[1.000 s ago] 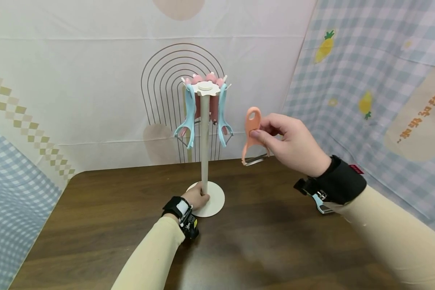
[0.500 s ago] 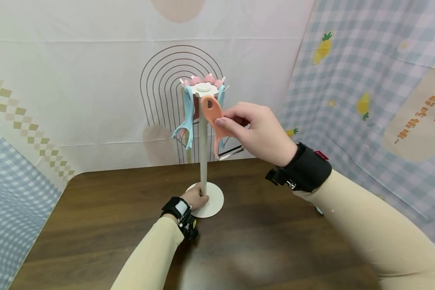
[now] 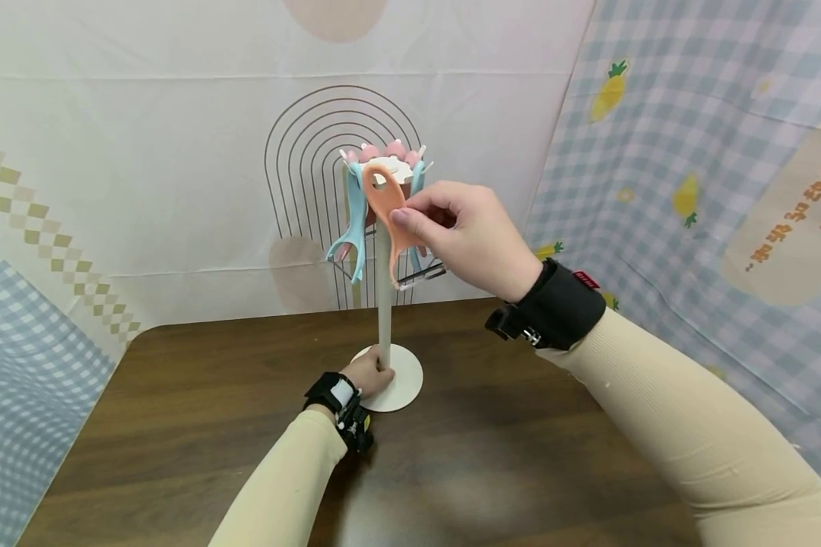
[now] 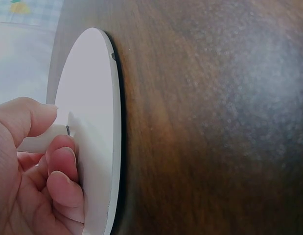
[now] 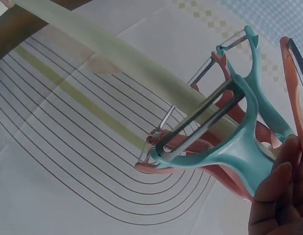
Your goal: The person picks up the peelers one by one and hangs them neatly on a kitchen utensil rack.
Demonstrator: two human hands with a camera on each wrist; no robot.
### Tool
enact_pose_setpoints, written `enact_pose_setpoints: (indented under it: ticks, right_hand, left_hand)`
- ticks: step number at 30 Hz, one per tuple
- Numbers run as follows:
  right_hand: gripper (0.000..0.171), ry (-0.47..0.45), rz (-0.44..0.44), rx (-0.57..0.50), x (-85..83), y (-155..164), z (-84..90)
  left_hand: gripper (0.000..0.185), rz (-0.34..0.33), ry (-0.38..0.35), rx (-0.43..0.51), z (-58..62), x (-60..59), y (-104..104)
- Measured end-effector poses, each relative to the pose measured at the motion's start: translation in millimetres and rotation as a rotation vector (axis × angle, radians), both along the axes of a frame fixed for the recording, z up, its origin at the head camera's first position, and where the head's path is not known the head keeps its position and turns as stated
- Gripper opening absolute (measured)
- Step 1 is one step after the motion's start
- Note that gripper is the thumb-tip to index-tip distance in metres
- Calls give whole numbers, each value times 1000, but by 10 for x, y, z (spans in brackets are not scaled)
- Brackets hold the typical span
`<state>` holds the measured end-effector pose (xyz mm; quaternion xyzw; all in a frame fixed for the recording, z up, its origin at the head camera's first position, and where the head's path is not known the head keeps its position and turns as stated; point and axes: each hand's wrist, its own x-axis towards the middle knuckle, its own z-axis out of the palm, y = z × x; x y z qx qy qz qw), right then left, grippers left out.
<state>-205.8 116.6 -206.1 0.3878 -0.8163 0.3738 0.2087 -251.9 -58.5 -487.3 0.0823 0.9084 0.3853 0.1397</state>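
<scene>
My right hand (image 3: 475, 235) pinches an orange peeler (image 3: 388, 201) by its handle, hole end up, blade low. It overlaps the top of a white hanging stand (image 3: 384, 311) in the head view. A light blue peeler (image 3: 356, 220) hangs at the stand's left; another blue peeler (image 5: 244, 156), seen large in the right wrist view, is partly hidden behind the orange one in the head view. Pink peelers (image 3: 394, 150) hang round the back. Low down, my left hand (image 3: 368, 372) grips the post just above the round base (image 4: 92, 98), thumb and fingers curled round it.
The stand is on a dark wooden table (image 3: 232, 425). Behind it hangs a white cloth (image 3: 178, 190) with printed arcs. A blue checked cloth (image 3: 691, 99) closes off the right side, near my right forearm.
My right hand has carried the orange peeler left and slightly up to the stand's top. My left hand stays on the post. A blue peeler on the table at right is now hidden behind my arm.
</scene>
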Motion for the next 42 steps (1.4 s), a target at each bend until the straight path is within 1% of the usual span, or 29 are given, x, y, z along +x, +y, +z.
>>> enact_pose_setpoints:
  ticks: [8,13,16,20,26,29,34,36,39,42]
  right_hand:
    - [13,19,-24,25,-38,-21,33]
    - [13,-3,-47,51,-52,23,-26]
    - [12,5,-49,52,-63,55,-61]
    - [12,12,-39,56,-77,70,-84]
    - [12,-22,-52,63,-69,89,-126]
    - [12,-28,-42,61,-58,104,-153]
    - [14,12,-34,67,-49,150,-194]
    - [16,25,-44,67,-59,184,-210]
    - [20,18,-74,61,-101,264,-243]
    - [22,3,-117,64,-186,379,-295]
  left_hand:
    - [39,-4,14,11,-34,-27,-23]
    - [30,-12,17,13,-36,-25,-14]
    - [27,-17,30,10,-38,-21,-8]
    - [30,0,27,21,-23,-1,-11]
    - [33,3,24,12,-18,17,-10]
    - [32,7,29,12,-10,29,-2]
    - [27,23,26,1,38,71,17]
    - [27,26,18,-3,75,97,19]
    - [31,29,11,0,77,103,19]
    - [31,34,19,1,63,92,16]
